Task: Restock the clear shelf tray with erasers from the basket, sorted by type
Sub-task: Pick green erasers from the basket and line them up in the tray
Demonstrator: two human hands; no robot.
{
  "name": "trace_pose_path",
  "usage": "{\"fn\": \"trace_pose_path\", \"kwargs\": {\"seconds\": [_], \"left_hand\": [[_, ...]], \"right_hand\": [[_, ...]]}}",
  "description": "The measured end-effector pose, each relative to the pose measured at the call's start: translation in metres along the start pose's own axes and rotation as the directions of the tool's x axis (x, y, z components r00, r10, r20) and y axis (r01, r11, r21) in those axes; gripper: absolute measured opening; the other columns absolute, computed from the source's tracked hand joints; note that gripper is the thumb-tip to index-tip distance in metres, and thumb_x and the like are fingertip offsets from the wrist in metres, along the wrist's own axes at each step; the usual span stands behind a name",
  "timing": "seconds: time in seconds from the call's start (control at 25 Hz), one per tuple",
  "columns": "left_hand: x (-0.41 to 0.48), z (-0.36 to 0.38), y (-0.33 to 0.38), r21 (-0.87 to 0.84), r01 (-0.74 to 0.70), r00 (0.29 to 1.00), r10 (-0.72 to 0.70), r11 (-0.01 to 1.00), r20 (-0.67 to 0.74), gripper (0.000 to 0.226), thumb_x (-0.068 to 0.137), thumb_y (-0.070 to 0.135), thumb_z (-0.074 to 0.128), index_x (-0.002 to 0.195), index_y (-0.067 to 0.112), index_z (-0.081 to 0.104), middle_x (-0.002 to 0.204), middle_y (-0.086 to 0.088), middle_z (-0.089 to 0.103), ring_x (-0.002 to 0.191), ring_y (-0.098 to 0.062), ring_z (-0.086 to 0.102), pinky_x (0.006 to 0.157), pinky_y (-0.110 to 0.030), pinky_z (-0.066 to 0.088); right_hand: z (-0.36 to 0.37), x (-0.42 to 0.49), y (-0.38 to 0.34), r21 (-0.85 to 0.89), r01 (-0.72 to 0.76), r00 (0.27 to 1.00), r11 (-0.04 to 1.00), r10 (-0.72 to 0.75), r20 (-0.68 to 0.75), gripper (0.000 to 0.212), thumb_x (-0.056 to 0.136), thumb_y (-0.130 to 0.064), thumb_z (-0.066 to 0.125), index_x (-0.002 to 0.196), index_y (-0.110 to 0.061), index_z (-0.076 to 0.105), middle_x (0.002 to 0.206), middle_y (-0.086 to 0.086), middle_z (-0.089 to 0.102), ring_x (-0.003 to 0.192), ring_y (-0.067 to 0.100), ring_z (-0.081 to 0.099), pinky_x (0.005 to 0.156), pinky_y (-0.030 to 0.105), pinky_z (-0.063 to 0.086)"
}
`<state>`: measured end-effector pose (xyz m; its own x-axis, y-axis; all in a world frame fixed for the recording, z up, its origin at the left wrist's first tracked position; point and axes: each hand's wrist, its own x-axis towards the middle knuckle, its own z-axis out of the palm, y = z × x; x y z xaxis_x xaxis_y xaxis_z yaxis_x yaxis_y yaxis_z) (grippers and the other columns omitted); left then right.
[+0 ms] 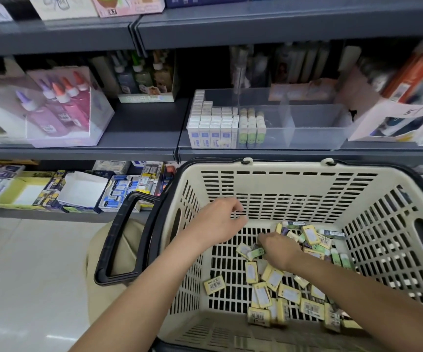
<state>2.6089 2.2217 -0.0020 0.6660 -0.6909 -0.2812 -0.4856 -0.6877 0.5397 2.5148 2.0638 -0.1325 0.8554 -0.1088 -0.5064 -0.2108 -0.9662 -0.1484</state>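
Note:
A cream plastic basket (pixel 294 189) with black handles sits below the shelf and holds several loose erasers (pixel 289 293), mostly yellow-sleeved, some green. My right hand (pixel 279 247) reaches down into the pile and its fingers curl round a green eraser (pixel 256 252). My left hand (pixel 218 219) hovers inside the basket at its left, fingers loosely curled, holding nothing. On the shelf above stands the clear tray (pixel 314 123). Its left section holds rows of white boxed erasers (pixel 213 123) and green ones (pixel 252 125). The right sections look bare.
Grey shelf boards run above and below the tray. A clear box of glue bottles (pixel 63 107) stands to the left. A white carton (pixel 396 120) stands right of the tray. The lower shelf holds open boxes of stationery (pixel 78 189). Pale floor lies at the lower left.

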Motion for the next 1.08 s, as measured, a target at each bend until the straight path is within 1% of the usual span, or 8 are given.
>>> {"fn": "trace_pose_path", "kwargs": {"seconds": [0.16,0.28,0.44,0.52,0.64,0.8,0.92,1.08], "left_hand": [[0.044,0.038,0.011,-0.071,0.155,0.987,-0.151,0.985,0.060,0.014,0.091,0.024,0.047,0.089,0.017,0.060,0.094,0.000,0.063,0.084,-0.018,0.057,0.077,-0.029,0.047],[0.047,0.075,0.001,-0.201,0.410,0.907,-0.373,0.890,0.197,0.029,0.095,0.023,0.046,0.068,0.013,0.045,0.069,-0.003,0.049,0.063,-0.020,0.050,0.059,-0.027,0.041],[0.036,0.090,-0.007,-0.528,0.552,0.830,-0.369,0.646,0.417,0.030,0.095,0.034,0.051,0.106,0.007,0.053,0.084,-0.002,0.056,0.073,-0.013,0.058,0.055,-0.022,0.048],[0.037,0.086,-0.006,-0.684,0.522,0.851,-0.364,0.509,0.379,0.027,0.094,0.024,0.055,0.111,0.004,0.055,0.082,-0.004,0.060,0.069,-0.012,0.059,0.056,-0.022,0.050],[0.042,0.083,-0.003,-0.781,0.439,0.879,-0.394,0.444,0.270,0.023,0.090,0.021,0.060,0.110,0.009,0.059,0.087,-0.001,0.062,0.069,-0.011,0.057,0.055,-0.022,0.045],[0.047,0.071,0.005,-0.881,0.369,0.877,-0.426,0.297,0.224,0.005,0.089,0.014,0.058,0.094,0.015,0.057,0.091,-0.003,0.066,0.074,-0.011,0.062,0.063,-0.026,0.047],[0.051,0.054,0.016,-0.824,0.273,0.912,-0.405,0.496,0.059,0.008,0.087,0.012,0.058,0.089,0.018,0.055,0.098,-0.004,0.066,0.079,-0.014,0.064,0.068,-0.029,0.051],[0.047,0.018,0.031,-0.650,-0.046,0.972,-0.116,0.759,-0.204,0.022,0.083,0.015,0.066,0.084,0.033,0.055,0.089,0.011,0.063,0.088,-0.009,0.061,0.080,-0.021,0.048]], "right_hand": [[-0.009,0.000,0.004,0.236,-0.021,0.999,0.971,0.013,0.038,0.019,0.088,-0.015,0.051,0.106,-0.014,0.057,0.095,0.007,0.061,0.085,0.026,0.059,0.062,0.029,0.043],[-0.017,-0.001,0.009,0.406,-0.057,0.998,0.912,0.065,-0.006,0.007,0.086,-0.018,0.059,0.080,-0.018,0.056,0.079,0.001,0.055,0.071,0.018,0.052,0.059,0.026,0.038],[-0.023,-0.005,0.013,0.651,-0.115,0.984,0.751,0.174,-0.027,0.017,0.085,-0.019,0.064,0.075,-0.009,0.054,0.068,0.003,0.046,0.060,0.016,0.043,0.055,0.024,0.034],[-0.026,-0.008,0.010,0.765,-0.120,0.976,0.632,0.217,-0.026,0.014,0.085,-0.015,0.064,0.077,-0.013,0.053,0.065,0.001,0.048,0.055,0.014,0.046,0.052,0.023,0.037],[-0.036,-0.013,0.011,0.897,-0.129,0.969,0.423,0.245,0.024,0.016,0.087,-0.008,0.061,0.076,-0.017,0.053,0.069,0.005,0.053,0.055,0.016,0.051,0.047,0.022,0.045],[-0.050,-0.021,0.015,0.925,-0.123,0.972,0.360,0.231,0.039,0.012,0.083,0.000,0.059,0.088,-0.010,0.062,0.076,0.007,0.056,0.060,0.015,0.051,0.058,0.027,0.047],[-0.066,-0.029,0.021,0.919,-0.088,0.961,0.385,0.276,-0.023,0.020,0.082,0.001,0.063,0.101,-0.002,0.066,0.081,0.010,0.064,0.068,0.016,0.057,0.074,0.031,0.050],[-0.094,-0.046,0.032,0.888,0.006,0.966,0.460,0.225,-0.124,0.014,0.088,-0.003,0.058,0.094,-0.014,0.064,0.092,0.011,0.063,0.081,0.025,0.065,0.086,0.038,0.053]]}}
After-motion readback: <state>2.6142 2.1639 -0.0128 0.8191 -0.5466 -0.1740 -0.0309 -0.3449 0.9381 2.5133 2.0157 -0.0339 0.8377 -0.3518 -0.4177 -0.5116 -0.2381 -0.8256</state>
